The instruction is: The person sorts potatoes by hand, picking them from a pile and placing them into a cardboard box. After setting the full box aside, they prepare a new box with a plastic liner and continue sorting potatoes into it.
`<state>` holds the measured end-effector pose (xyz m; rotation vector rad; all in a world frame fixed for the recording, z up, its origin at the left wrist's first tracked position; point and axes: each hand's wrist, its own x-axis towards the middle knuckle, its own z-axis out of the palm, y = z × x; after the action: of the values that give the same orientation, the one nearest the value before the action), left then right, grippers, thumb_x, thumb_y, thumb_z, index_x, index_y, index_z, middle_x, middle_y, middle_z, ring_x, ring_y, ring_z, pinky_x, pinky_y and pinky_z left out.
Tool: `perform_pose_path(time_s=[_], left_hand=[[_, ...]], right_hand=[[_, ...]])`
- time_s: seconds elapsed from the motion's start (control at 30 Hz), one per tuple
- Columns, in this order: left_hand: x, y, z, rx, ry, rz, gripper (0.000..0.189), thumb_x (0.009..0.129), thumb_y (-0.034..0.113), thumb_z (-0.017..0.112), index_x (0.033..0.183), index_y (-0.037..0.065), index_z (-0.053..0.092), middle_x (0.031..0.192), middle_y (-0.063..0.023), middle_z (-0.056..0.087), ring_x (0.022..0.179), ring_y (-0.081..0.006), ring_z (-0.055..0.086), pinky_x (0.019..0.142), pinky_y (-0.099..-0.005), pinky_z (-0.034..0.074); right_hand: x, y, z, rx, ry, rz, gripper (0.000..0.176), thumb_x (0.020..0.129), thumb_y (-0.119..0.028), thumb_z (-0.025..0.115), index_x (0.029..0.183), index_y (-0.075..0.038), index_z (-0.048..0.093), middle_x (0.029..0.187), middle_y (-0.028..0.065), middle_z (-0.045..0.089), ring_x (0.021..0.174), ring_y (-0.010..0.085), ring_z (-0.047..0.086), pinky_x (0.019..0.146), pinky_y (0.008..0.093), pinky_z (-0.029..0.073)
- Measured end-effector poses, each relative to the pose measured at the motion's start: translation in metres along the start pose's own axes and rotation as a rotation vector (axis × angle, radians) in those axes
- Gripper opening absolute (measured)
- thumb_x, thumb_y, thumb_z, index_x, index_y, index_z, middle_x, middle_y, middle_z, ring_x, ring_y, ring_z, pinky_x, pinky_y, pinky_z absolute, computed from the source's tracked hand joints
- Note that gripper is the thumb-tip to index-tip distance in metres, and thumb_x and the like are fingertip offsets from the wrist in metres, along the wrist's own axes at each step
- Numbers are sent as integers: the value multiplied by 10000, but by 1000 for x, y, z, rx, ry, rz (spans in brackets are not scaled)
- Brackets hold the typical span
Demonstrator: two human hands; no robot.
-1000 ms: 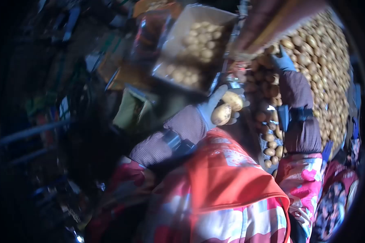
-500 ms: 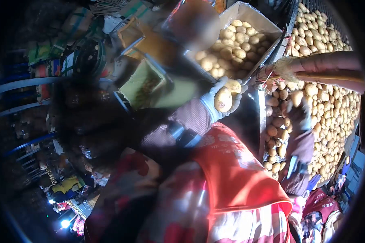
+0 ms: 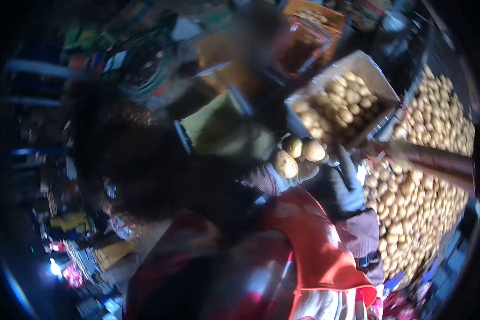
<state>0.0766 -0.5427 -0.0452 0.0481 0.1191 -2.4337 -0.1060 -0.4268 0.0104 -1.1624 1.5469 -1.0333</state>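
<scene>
Gloved in light blue, my left hand [image 3: 280, 177] holds potatoes [image 3: 287, 164] just in front of the red apron; three of them show together. My right hand [image 3: 348, 186], in a grey-blue glove, is beside them with its fingers stretched and nothing visible in them. Just beyond both hands is an open box [image 3: 381, 80] lined with pale material, with many potatoes [image 3: 346, 98] in it. To the right of my right hand lies a broad spread of potatoes [image 3: 410, 213].
A reddish padded bar [image 3: 432, 160] crosses the potato spread at the right. A green-lined box [image 3: 213, 125] stands left of the potato box. Orange crates [image 3: 333, 18] are at the top. A blurred dark shape covers part of the upper middle.
My right hand has moved left from the potato spread to beside my left hand. A third potato now shows at my left hand. The view has shifted, with the boxes lower and further right.
</scene>
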Motion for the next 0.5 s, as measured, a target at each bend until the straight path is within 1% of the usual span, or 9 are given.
perform_pose_path(time_s=[0.07, 0.1, 0.13, 0.2, 0.23, 0.27, 0.33, 0.43, 0.5], left_hand=[[-16, 41, 8, -151, 10, 79, 187, 794, 68, 642, 973, 53, 695, 1185, -174, 674, 1182, -347, 618, 1058, -570, 492], [-17, 65, 9, -157, 80, 152, 228, 742, 2, 665, 965, 41, 694, 1188, -190, 667, 1181, -355, 621, 1053, -568, 507], [-17, 88, 13, -170, 126, 234, 223, 790, 76, 667, 1011, 43, 682, 1199, -197, 663, 1181, -357, 622, 1046, -573, 513], [-14, 133, 52, -184, 218, 399, 280, 887, 225, 671, 1104, 48, 660, 1220, -212, 654, 1180, -362, 625, 1034, -583, 527], [-3, 175, 42, -227, 292, 462, 454, 945, 434, 607, 1214, 68, 619, 1246, -203, 648, 1186, -362, 621, 1031, -601, 520], [13, 211, 55, -64, 200, 523, 478, 969, 458, 581, 1246, 68, 596, 1214, -166, 671, 1151, -345, 642, 1016, -594, 528], [47, 280, 71, 108, 150, 603, 478, 983, 439, 562, 1266, 55, 583, 1213, -172, 670, 1113, -336, 649, 969, -560, 534], [113, 348, 77, 358, 292, 599, 477, 1004, 412, 534, 1295, 35, 564, 1212, -180, 667, 1056, -323, 659, 898, -509, 543], [162, 334, 57, 527, 400, 414, 477, 1018, 393, 515, 1315, 22, 551, 1211, -185, 666, 1018, -314, 665, 851, -474, 549]], right_hand=[[2, 28, -5, -125, 6, -32, 535, 1035, -115, 573, 1531, -1, 408, 1487, 163, 526, 1365, 230, 492, 1149, 343, 371], [-1, 39, -8, -173, -9, -46, 517, 1038, -121, 571, 1516, 13, 427, 1479, 164, 535, 1372, 233, 488, 1156, 342, 363], [-9, 45, -12, -161, -11, 41, 496, 1036, -119, 568, 1500, 15, 451, 1475, 163, 540, 1374, 236, 487, 1162, 346, 357], [-38, 86, -22, -169, 112, 231, 466, 1033, -112, 556, 1473, 20, 486, 1472, 159, 546, 1374, 240, 489, 1171, 355, 349], [-40, 101, -23, -183, 158, 282, 458, 1030, -112, 554, 1465, 18, 496, 1468, 159, 548, 1368, 241, 495, 1167, 357, 354], [-39, 107, -21, -194, 203, 333, 451, 1028, -112, 552, 1457, 15, 505, 1465, 158, 551, 1363, 241, 500, 1163, 359, 359], [-37, 102, -22, -204, 158, 356, 443, 1022, -124, 557, 1446, -2, 519, 1449, 162, 561, 1345, 242, 518, 1141, 356, 383], [-69, 65, -27, -198, 238, 479, 431, 1013, -142, 565, 1428, -28, 539, 1426, 168, 576, 1318, 243, 544, 1108, 351, 420], [-81, 25, -30, -486, 288, 250, 420, 992, -154, 589, 1399, -51, 563, 1380, 188, 594, 1295, 314, 565, 1084, 377, 450]])
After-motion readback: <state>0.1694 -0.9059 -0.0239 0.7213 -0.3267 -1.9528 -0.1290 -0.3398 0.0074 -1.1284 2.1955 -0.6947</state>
